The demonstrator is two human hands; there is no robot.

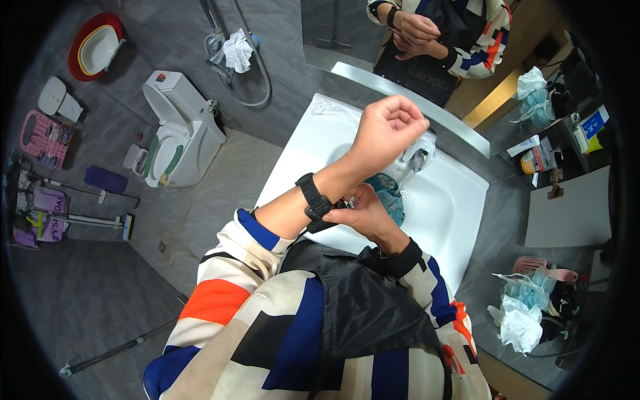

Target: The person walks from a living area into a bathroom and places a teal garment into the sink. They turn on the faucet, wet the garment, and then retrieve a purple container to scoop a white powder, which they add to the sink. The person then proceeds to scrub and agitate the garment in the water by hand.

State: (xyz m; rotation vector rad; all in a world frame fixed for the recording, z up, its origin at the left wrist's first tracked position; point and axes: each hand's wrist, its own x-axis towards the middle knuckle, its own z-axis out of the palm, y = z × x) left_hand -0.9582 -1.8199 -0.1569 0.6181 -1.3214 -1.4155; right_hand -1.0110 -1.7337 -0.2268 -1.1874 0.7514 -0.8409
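Note:
My left hand (387, 125) is raised over the back of the white washbasin (450, 200), fingers loosely curled, with nothing seen in it. A black wristband (315, 197) with a dark square piece, like a watch, circles my left wrist. My right hand (367, 212) is below that wrist, its thumb against the square piece. Small shiny bits and something dark show by its fingers, partly hidden by my left forearm. A teal patterned cloth (390, 197) lies in the basin behind my right hand. Water appears to run from the faucet (417, 162), which has whitish material around it.
A mirror (345, 30) rises behind the basin. On the right counter are a pink hairbrush (532, 265), a blue mesh sponge (530, 290) and crumpled white material (520, 325). To the left are a toilet (182, 135), a shower hose (265, 85) and mops (105, 180).

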